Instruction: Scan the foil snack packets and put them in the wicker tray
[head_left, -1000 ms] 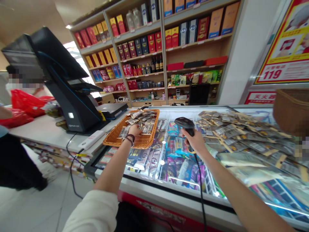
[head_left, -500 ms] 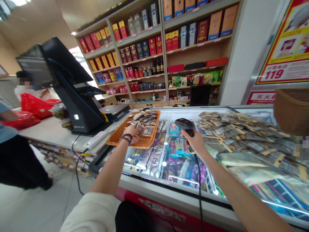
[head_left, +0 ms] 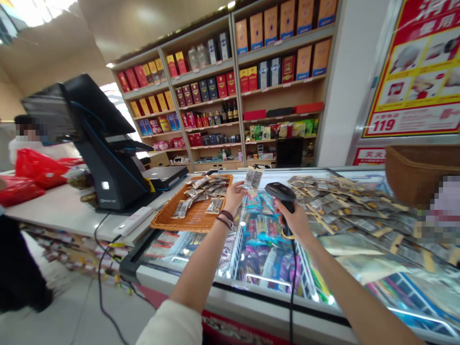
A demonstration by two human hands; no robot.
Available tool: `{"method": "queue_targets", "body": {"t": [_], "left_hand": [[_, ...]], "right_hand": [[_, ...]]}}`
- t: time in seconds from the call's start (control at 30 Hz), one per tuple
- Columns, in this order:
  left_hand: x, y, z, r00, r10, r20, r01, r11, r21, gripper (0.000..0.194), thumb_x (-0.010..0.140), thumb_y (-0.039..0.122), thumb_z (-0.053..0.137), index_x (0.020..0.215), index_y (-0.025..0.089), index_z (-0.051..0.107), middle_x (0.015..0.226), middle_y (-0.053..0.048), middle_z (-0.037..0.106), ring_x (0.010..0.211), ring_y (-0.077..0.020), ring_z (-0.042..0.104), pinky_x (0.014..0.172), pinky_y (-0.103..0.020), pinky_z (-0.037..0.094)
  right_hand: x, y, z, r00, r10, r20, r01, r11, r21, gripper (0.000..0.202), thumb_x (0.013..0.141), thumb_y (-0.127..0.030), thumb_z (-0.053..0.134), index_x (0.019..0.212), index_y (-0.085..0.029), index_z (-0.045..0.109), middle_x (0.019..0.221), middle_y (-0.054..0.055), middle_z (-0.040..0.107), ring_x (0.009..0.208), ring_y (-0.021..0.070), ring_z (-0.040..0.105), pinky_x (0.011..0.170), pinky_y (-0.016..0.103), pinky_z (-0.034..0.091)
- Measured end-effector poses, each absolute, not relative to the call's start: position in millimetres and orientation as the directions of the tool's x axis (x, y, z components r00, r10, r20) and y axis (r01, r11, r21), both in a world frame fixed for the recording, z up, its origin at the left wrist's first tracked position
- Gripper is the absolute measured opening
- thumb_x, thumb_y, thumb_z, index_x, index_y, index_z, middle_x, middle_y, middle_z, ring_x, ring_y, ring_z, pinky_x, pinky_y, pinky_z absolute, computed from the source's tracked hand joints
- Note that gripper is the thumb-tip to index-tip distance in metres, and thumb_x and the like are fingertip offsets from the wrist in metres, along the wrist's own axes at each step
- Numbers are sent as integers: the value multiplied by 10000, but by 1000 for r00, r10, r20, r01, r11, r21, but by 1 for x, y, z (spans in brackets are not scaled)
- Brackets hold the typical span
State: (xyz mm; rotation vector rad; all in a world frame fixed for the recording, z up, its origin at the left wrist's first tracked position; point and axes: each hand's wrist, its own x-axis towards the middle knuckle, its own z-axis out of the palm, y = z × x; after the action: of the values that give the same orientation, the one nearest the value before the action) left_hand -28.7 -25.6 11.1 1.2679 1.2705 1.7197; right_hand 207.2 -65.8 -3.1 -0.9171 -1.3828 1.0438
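- Shelves of boxes (head_left: 237,103) line the wall beyond both hands; a glass-topped surface (head_left: 257,303) lies beneath them.
- The left hand (head_left: 235,195) pinches a small packet (head_left: 253,178), held up near the scanner's (head_left: 282,192) head.
- The right hand (head_left: 295,221) grips that black scanner by its handle.
- Left of the left hand, a wicker basket (head_left: 194,223) holds similar packets (head_left: 201,191).
- Right of the right hand, a heap of packets (head_left: 347,206) spreads out.
- Farther left stands a monitor (head_left: 95,108).

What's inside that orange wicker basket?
The basket holds small packets, heaped toward its far end, with a few nearer the front. Its bottom shows bare in places. Whatever lies beneath the heap is covered.
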Motion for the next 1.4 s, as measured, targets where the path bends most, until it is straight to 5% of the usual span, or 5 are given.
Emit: {"method": "queue_targets", "body": {"t": [0.17,0.37,0.9,1.2,1.4], "left_hand": [[9,-5,-39,-389,901,192,-144,-265,953,470,670,227,918,1101,131,755,859,-87,800,806,-209,772,914,-426,657],[5,-1,-77,-426,885,189,-104,-256,961,481,649,330,941,1060,150,765,963,-138,803,943,-290,794,932,-480,659],[4,-2,-80,-443,879,176,-52,-221,974,429,719,255,896,1111,150,753,1065,-163,816,1052,-319,796,976,-488,662],[5,-4,-78,-454,870,191,-81,-254,964,369,691,221,896,1026,160,756,958,-127,810,950,-277,789,906,-437,660],[13,-2,-63,-483,871,84,-166,-186,968,322,636,81,859,929,135,739,711,-27,730,725,-188,740,816,-370,646]], "right_hand": [[214,-66,2,-90,951,296,-10,297,-955,565,699,-798,748,747,-254,601,592,24,674,369,165,527,382,316,428],[209,-68,-2,-136,949,284,52,293,-955,550,722,-799,724,712,-264,597,454,-4,584,355,190,546,409,320,455],[204,-73,-4,-199,949,246,24,255,-967,573,726,-804,736,594,-267,585,400,0,542,318,168,494,366,299,418],[203,-71,-8,-176,951,254,14,260,-965,574,722,-795,749,617,-255,584,422,-7,546,319,155,491,366,289,408],[218,-54,-8,-97,955,281,4,283,-959,591,685,-810,765,693,-242,604,543,23,658,344,152,517,366,291,399]]}}
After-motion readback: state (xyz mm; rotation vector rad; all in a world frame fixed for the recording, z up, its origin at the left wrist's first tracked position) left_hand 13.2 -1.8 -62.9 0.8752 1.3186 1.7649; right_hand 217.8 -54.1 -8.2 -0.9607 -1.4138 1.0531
